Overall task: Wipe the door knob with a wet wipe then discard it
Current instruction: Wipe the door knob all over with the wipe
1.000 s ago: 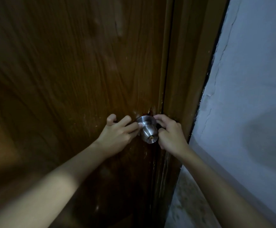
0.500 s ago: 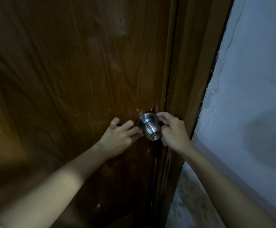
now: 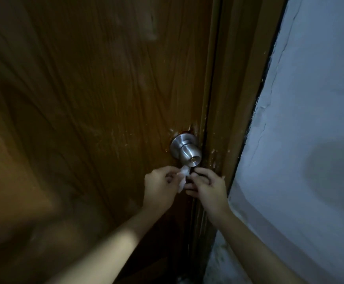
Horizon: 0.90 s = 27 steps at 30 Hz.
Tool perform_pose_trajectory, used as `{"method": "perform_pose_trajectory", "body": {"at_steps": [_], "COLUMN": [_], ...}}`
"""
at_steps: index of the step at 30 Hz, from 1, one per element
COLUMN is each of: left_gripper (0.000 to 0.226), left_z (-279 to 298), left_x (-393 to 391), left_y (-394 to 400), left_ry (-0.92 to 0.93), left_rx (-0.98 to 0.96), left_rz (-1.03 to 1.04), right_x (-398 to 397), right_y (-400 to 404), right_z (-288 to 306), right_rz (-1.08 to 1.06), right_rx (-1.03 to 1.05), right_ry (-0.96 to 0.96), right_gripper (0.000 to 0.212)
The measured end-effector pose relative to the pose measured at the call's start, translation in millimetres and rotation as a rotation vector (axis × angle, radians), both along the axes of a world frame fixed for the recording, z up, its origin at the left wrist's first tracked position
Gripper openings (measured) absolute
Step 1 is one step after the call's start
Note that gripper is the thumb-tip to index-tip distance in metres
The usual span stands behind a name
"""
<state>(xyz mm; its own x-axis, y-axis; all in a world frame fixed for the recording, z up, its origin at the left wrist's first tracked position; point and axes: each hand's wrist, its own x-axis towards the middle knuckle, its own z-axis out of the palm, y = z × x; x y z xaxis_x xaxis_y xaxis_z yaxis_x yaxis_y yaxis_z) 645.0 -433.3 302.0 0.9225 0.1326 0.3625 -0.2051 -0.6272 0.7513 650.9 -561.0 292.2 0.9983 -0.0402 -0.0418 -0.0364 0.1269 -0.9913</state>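
While the light is weak and most of the scene stays in shadow, a brown wooden door (image 3: 97, 103) with long dark grain fills the left and the middle of the view. Its surface has many small pale scratches and chips near the lock side. To the right of it runs the wooden door frame (image 3: 234, 103), and beyond the frame stands a pale wall (image 3: 314, 124) with thin cracks in the paint. At the bottom, between frame and wall, a speckled piece of floor (image 3: 220, 261) shows.

A round metal door knob (image 3: 187, 151) sits on the door close to its right edge, with a small keyhole in its face. It is free; no hand touches it. Just under the knob both hands meet. The left hand (image 3: 159, 186) pinches a small crumpled white wet wipe (image 3: 183, 178) between thumb and fingers, and the wipe hangs between the two hands. The fingers of the right hand (image 3: 209, 185) are curled and reach to the wipe, but it is not clear whether they grip it.

Half a second before, the hands were on both sides of the knob, the left fingers and the right fingers against it. Now they are lower, below the knob, and the wipe, which was hidden then, is visible.
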Motion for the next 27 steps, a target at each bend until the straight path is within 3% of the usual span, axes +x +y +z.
{"method": "perform_pose_trajectory", "body": {"at_steps": [2, 4, 6, 9, 12, 15, 27], "left_gripper": [0.014, 0.018, 0.024, 0.038, 0.057, 0.070, 0.074], "left_z": [-0.7, -0.4, 3.5, 17.9, 33.5, 45.2, 56.7], "left_x": [-7.1, -10.5, -12.4, -11.7, -7.2, -0.8, 13.3], "left_y": [-4.9, -3.7, -1.6, 1.9, 3.2, 1.6, -4.9], "left_ry": [0.093, 0.152, 0.160, 0.043, -0.123, -0.156, -0.165], "left_rx": [-0.306, -0.402, -0.342, -0.180, -0.038, 0.065, 0.283], "left_rz": [0.001, -0.071, -0.105, 0.062, 0.112, 0.067, 0.047], "right_x": [-4.0, -4.1, -1.2, 5.6, 17.6, 26.5, 30.8], "right_y": [4.1, 6.4, 10.0, 18.6, 30.6, 38.7, 14.5], "right_z": [0.9, 4.8, 6.8, 9.0, 12.5, 15.5, 30.7], "right_rz": [0.068, 0.085, 0.044, 0.029, 0.060, 0.015, -0.099], "right_rx": [0.175, 0.270, 0.345, 0.525, 0.724, 0.825, 0.762], "right_ry": [0.007, 0.039, 0.131, 0.260, 0.277, 0.272, 0.278], "right_gripper": [0.022, 0.024, 0.026, 0.021, 0.019, 0.019, 0.023]}}
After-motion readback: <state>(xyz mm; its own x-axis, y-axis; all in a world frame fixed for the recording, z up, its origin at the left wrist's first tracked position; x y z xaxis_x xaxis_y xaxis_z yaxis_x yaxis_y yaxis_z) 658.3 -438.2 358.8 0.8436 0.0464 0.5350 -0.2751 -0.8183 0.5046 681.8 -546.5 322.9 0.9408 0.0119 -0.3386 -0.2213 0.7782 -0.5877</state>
